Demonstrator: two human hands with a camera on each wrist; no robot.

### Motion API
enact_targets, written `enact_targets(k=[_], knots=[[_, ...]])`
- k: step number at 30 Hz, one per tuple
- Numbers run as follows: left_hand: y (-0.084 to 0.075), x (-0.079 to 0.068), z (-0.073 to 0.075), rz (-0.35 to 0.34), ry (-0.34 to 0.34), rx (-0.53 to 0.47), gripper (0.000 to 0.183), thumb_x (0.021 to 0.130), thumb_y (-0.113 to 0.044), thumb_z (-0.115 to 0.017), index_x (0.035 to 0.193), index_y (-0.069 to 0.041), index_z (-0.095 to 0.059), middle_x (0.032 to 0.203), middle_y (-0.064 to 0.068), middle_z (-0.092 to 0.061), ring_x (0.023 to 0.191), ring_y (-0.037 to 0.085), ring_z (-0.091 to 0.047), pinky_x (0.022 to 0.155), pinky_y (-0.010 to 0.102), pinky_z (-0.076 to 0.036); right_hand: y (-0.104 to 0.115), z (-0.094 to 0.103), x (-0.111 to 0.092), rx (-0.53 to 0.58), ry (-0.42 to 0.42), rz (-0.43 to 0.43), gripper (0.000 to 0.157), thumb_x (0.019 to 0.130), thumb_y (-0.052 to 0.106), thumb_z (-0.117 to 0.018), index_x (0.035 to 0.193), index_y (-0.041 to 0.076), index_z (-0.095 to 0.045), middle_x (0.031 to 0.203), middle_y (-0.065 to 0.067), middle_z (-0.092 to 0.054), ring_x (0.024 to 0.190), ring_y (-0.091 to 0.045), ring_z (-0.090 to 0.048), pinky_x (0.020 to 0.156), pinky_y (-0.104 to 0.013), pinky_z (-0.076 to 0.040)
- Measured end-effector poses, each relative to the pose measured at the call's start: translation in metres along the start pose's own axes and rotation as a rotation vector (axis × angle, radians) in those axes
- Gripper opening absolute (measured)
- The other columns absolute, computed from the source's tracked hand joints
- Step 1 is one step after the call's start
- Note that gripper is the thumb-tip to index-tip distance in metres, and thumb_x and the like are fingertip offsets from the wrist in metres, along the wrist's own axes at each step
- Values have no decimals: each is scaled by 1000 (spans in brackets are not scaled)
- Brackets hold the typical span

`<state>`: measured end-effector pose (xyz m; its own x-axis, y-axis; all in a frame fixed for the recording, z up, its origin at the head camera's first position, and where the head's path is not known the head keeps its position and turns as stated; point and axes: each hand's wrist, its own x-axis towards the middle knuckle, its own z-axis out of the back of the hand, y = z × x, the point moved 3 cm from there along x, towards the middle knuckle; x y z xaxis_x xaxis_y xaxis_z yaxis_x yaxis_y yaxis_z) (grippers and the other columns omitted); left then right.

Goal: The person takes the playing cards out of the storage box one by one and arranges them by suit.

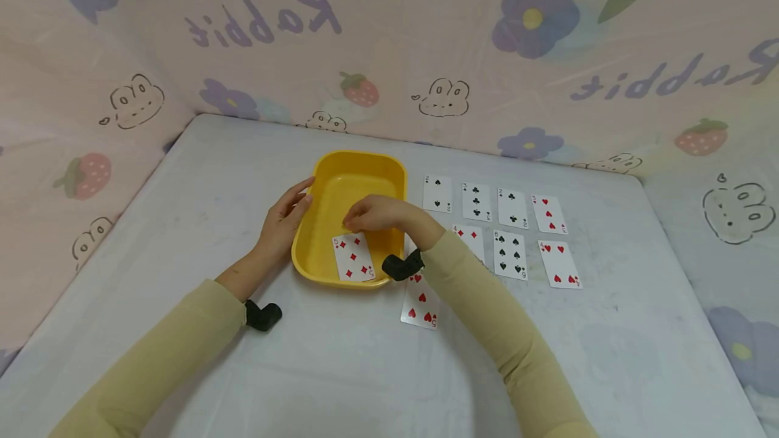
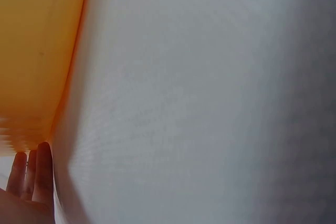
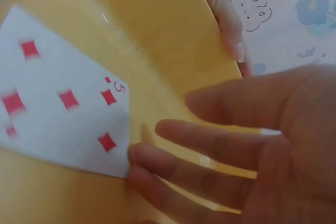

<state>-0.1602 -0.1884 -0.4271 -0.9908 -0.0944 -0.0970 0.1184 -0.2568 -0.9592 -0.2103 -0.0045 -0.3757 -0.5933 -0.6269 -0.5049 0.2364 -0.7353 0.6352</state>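
Inside a yellow plastic tray lies a five of diamonds card, face up near the end closest to the person. My right hand reaches into the tray just beyond this card. In the right wrist view its thumb stands apart from the loosely extended fingers, and two fingertips are right at the card's edge. My left hand touches the tray's left side. In the left wrist view, its straight fingers meet the yellow wall.
Right of the tray, face-up cards lie in rows, including a two of spades, three of hearts, six of spades and four of hearts. A five of hearts lies partly under the right forearm in view. A printed curtain borders the white table.
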Motion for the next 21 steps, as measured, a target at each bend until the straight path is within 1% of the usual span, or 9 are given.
enact_targets(k=[3, 5, 8, 16, 21], knots=[[-1, -1, 0, -6, -2, 3, 45, 100, -42, -45, 145, -34, -41, 135, 12, -47, 115, 26, -50, 83, 13, -45, 2, -1, 0, -28, 14, -15, 32, 97, 26, -54, 123, 9, -63, 104, -6, -64, 95, -19, -54, 85, -26, -44], [-1, -1, 0, -7, -3, 1, 46, 100, -42, -45, 145, -34, -42, 135, 12, -47, 114, 26, -49, 82, 13, -45, 1, -1, -1, -17, 29, -29, 32, 97, 25, -54, 124, 8, -63, 98, -7, -63, 93, -20, -54, 83, -25, -44], [-1, -1, 0, -10, -3, -3, 46, 100, -43, -45, 145, -34, -42, 134, 12, -47, 113, 25, -49, 81, 11, -45, 1, -2, 0, -3, 46, -40, 33, 97, 25, -54, 124, 8, -63, 94, -7, -62, 91, -19, -55, 82, -24, -43], [0, 0, 0, -2, -2, -7, 46, 100, -43, -45, 145, -34, -41, 135, 13, -47, 113, 25, -49, 80, 11, -45, 2, -4, -1, -12, 71, -27, 33, 98, 23, -52, 125, 7, -62, 96, -7, -61, 93, -20, -54, 81, -24, -42], [1, 0, -1, 2, -3, -16, 46, 100, -43, -45, 145, -34, -42, 136, 12, -47, 113, 24, -49, 81, 12, -45, 1, -3, -2, -17, 62, -19, 33, 98, 24, -53, 124, 7, -63, 98, -7, -61, 93, -19, -52, 78, -23, -40]])
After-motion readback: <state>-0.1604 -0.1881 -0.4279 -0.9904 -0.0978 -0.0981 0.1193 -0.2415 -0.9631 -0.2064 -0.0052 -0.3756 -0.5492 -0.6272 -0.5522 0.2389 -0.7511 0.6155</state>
